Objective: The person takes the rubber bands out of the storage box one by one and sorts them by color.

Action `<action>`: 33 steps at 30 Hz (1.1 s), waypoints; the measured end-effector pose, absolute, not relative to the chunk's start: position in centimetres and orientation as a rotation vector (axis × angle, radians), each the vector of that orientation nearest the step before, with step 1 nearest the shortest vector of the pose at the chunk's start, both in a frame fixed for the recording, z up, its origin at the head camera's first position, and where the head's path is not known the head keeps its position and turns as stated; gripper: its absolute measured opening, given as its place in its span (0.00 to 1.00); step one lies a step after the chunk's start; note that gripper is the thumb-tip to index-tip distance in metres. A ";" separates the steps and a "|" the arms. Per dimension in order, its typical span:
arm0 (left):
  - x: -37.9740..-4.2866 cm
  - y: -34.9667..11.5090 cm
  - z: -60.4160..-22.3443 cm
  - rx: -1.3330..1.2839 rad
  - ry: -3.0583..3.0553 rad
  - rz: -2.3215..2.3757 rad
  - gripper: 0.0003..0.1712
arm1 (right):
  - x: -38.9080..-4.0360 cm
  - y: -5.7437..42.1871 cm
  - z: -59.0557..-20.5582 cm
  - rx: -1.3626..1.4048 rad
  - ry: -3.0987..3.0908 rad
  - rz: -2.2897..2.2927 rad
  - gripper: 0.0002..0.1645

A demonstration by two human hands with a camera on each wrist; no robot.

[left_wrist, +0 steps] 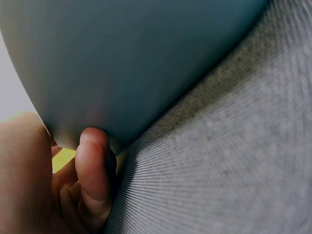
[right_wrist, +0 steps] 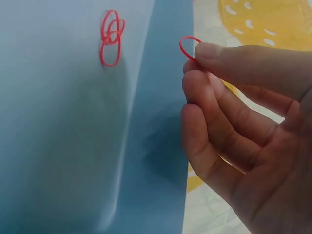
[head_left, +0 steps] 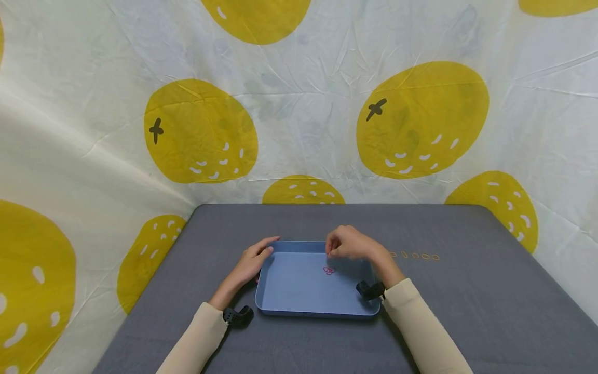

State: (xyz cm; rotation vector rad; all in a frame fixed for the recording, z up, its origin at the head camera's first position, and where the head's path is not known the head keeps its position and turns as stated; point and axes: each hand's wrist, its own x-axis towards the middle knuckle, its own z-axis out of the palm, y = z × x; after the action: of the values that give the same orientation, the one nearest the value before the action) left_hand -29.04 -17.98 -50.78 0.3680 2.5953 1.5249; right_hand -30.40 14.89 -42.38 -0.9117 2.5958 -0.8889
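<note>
Your right fingers point(right_wrist: 197, 85), pressed together, pinch one red band point(right_wrist: 181, 46); your left fingers point(left_wrist: 92, 168) curl around the lower-centre tray point(head_left: 299, 296) containing more bands point(head_left: 329, 270).

The gray table point(head_left: 467, 306) bears a blue tray point(head_left: 299, 291) (plus orange rings point(head_left: 415, 255))

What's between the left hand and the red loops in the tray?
Just the blue tray: its left wall, then bare floor. The head view shows it.

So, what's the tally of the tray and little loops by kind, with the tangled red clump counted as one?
Blue tray: 1
Red clump in the tray: 1
Red loop pinched in the right hand: 1
Orange loops showing on the table: 5
Total: 8
</note>
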 end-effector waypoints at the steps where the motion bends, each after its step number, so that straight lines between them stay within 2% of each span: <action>1: -29.0 -18.0 -50.8 0.369 2.595 1.527 0.22 | -30.4 14.9 -42.3 -0.917 2.591 -0.897 0.06; 10: -29.1 -18.1 -50.8 0.365 2.590 1.533 0.22 | -30.3 15.2 -41.7 -0.891 2.589 -0.924 0.08; 33: -29.0 -18.2 -50.6 0.396 2.563 1.535 0.22 | -28.4 19.1 -38.8 -0.906 2.647 -0.980 0.03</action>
State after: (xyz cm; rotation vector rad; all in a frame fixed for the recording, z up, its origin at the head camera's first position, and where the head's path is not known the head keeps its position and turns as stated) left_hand -28.99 -18.18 -50.59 0.3958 2.5634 1.5351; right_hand -28.44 19.05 -38.76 -0.9057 2.6469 -0.9795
